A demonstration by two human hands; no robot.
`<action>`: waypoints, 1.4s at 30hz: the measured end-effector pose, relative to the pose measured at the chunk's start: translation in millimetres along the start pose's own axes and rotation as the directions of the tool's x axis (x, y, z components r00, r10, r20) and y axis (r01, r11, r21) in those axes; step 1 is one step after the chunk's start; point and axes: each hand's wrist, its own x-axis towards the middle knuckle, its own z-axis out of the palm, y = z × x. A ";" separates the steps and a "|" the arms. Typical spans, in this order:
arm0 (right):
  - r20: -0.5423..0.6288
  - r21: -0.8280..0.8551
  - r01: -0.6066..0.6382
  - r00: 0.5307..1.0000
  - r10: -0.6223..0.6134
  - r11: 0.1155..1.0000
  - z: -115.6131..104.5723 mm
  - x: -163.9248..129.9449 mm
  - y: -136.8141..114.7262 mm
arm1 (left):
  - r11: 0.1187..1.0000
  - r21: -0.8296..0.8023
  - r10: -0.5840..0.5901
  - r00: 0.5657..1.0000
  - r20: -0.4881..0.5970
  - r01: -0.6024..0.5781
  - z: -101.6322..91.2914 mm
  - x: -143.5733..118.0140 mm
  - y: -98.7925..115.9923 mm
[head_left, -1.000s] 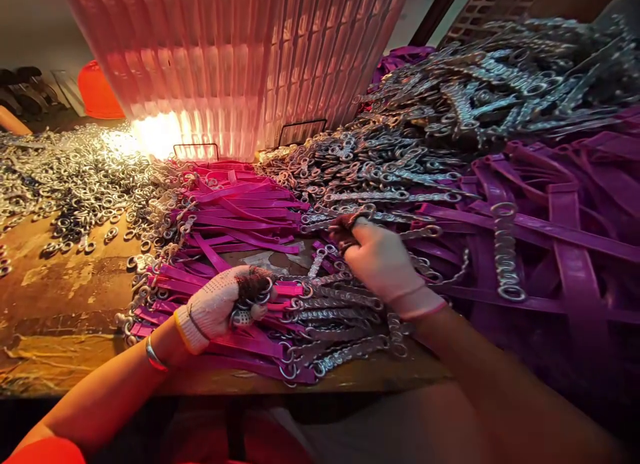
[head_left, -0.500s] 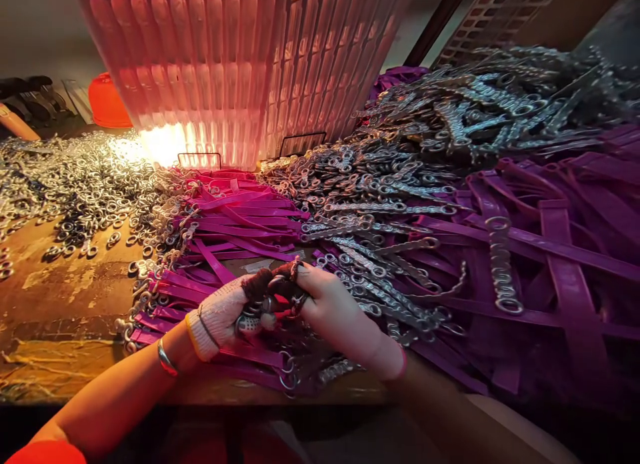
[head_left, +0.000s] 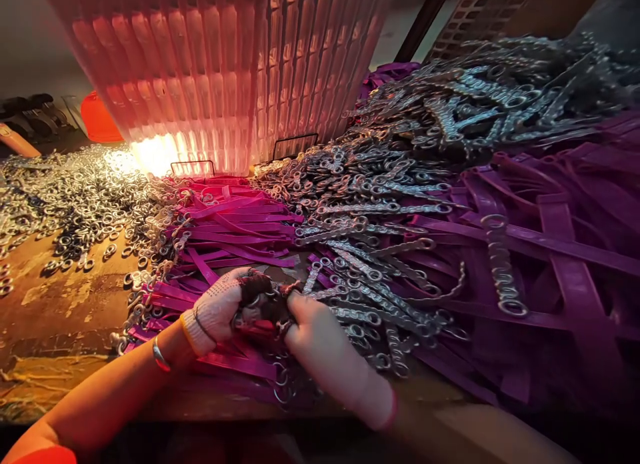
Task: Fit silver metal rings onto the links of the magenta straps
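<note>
Head view: right hand (head_left: pixel 320 347) has drawn back from the chain pile to meet left hand (head_left: pixel 220 311).
Both knit-gloved hands pinch one metal ring (head_left: pixel 265 309) over glossy magenta straps (head_left: pixel 235 227); linked steel chains (head_left: pixel 380 277) lie beside them.

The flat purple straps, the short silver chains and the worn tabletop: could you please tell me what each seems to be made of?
The flat purple straps look like smooth plastic or coated webbing: glossy, uniform, bending softly. The short silver chains seem plated steel, with bright glints on the links. The worn tabletop looks like wood or board with a patchy, peeling brown coating. The left hand and right hand wear knitted gloves, probably cotton.
</note>
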 end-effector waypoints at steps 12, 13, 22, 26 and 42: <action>-0.310 -0.076 -0.210 0.934 0.177 0.975 -51.3 27.3 48.9 | 0.224 0.956 0.271 0.954 0.126 -0.190 9.6 103.1 10.4; -0.285 -0.160 -0.216 0.944 0.165 0.963 -48.0 26.5 46.1 | 0.220 0.958 0.271 0.955 0.122 -0.184 10.9 105.9 9.3; -0.030 -0.265 0.015 0.999 -0.024 0.964 -14.3 18.5 22.7 | 0.533 0.830 0.102 0.987 0.126 -0.162 -15.2 38.0 25.6; 0.049 -0.372 0.046 0.998 -0.030 0.927 -6.9 17.0 4.1 | 0.838 0.542 -0.007 0.991 0.136 -0.069 -21.2 6.5 21.9; 0.242 -0.499 0.030 0.965 0.105 0.866 -14.3 18.3 -10.3 | 0.726 0.643 0.209 0.969 0.130 -0.243 -28.8 9.5 -9.1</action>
